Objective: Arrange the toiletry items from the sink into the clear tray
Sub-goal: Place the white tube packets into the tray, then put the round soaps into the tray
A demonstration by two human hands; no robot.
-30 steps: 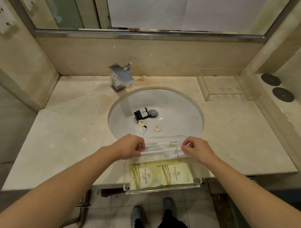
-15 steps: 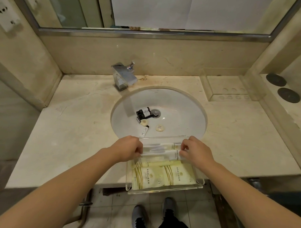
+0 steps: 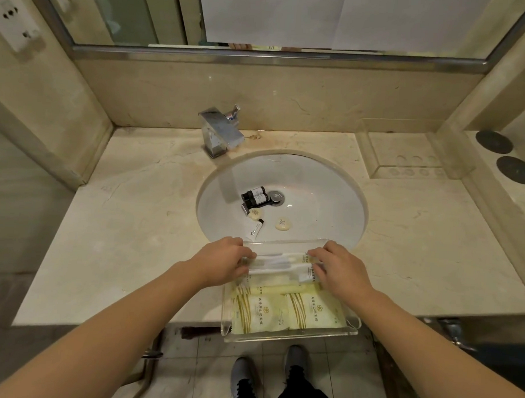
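Note:
A clear tray (image 3: 289, 336) sits at the counter's front edge, partly overhanging it. Inside lie two pale yellow sachets (image 3: 287, 314) and long white wrapped packets (image 3: 283, 263) at its far end. My left hand (image 3: 223, 264) pinches the left ends of the white packets. My right hand (image 3: 339, 268) holds their right ends. In the white sink (image 3: 329, 201) lie two small dark bottles (image 3: 255, 196), a small tube (image 3: 255, 229) and two round cream soaps (image 3: 283, 224) near the drain.
A chrome faucet (image 3: 220, 132) stands behind the sink. A second clear tray (image 3: 405, 156) rests at the back right of the marble counter (image 3: 135, 224). Two dark discs (image 3: 505, 155) lie on the right ledge. My shoes show on the floor below.
Both hands have pressed the white packets down into the tray's far end and shifted slightly. The items in the sink have not moved.

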